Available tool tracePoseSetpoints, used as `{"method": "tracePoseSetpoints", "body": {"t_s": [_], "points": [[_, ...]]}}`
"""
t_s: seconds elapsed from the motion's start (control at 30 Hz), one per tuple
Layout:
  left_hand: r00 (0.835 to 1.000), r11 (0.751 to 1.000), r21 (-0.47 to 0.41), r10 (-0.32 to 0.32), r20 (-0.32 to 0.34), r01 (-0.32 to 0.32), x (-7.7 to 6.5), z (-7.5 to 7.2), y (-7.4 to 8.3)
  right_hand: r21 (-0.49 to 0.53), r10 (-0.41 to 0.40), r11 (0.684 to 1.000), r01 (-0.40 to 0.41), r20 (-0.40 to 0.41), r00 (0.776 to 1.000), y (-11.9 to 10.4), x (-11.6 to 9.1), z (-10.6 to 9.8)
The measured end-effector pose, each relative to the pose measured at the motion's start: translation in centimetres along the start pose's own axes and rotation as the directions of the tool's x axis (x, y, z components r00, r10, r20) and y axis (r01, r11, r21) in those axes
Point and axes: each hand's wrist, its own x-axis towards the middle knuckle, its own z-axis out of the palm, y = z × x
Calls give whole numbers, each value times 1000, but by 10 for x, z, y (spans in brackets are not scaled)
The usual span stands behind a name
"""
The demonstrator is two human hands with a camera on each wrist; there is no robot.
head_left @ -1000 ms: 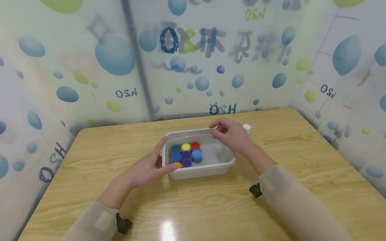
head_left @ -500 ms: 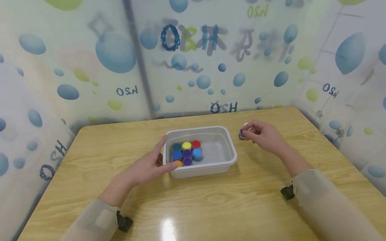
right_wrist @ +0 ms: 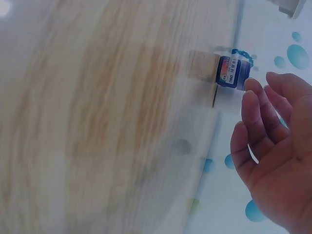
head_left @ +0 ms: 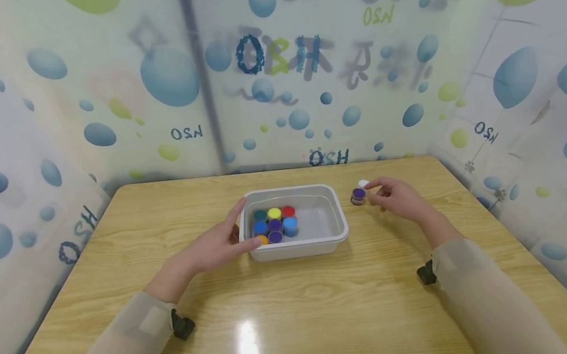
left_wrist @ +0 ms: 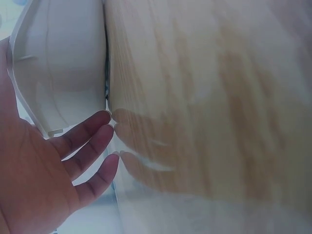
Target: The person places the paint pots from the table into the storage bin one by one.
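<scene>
In the head view, a white plastic tub (head_left: 320, 248) stands mid-table with several small paint jars in its left half, among them a yellow-lidded jar (head_left: 274, 214) and a red-lidded jar (head_left: 289, 212). My left hand (head_left: 214, 248) grips the tub's left end, thumb over the near rim and index finger at the far corner; its other fingers hang beside the outer wall in the left wrist view. To the tub's right, a purple-lidded paint jar (head_left: 358, 196) stands upright on the table. Beside it my right hand (head_left: 398, 198) holds nothing, its fingers loosely bent, fingertips close to the jar.
A small white-topped item (head_left: 363, 183) stands just behind the purple-lidded jar, partly covered by it and the right hand. The wooden table (head_left: 305, 310) ends at a printed curtain (head_left: 277, 104) at the back, with more curtain on both sides.
My right hand has moved from the tub's far right rim out to the right, set the purple-lidded jar on the table and let go of it. The left hand keeps its hold.
</scene>
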Motion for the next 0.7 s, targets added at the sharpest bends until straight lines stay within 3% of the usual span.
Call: {"method": "tracePoseSetpoints", "body": {"t_s": [0.37, 0.7], "points": [[1000, 1000, -11, 1, 2, -1, -2, 0, 2, -20, 46, 999, -45, 92, 995, 0, 19, 13], [1000, 1000, -6, -4, 7, 4, 0, 1, -2, -13, 86, 996, -85, 107, 991, -3, 20, 16]]}}
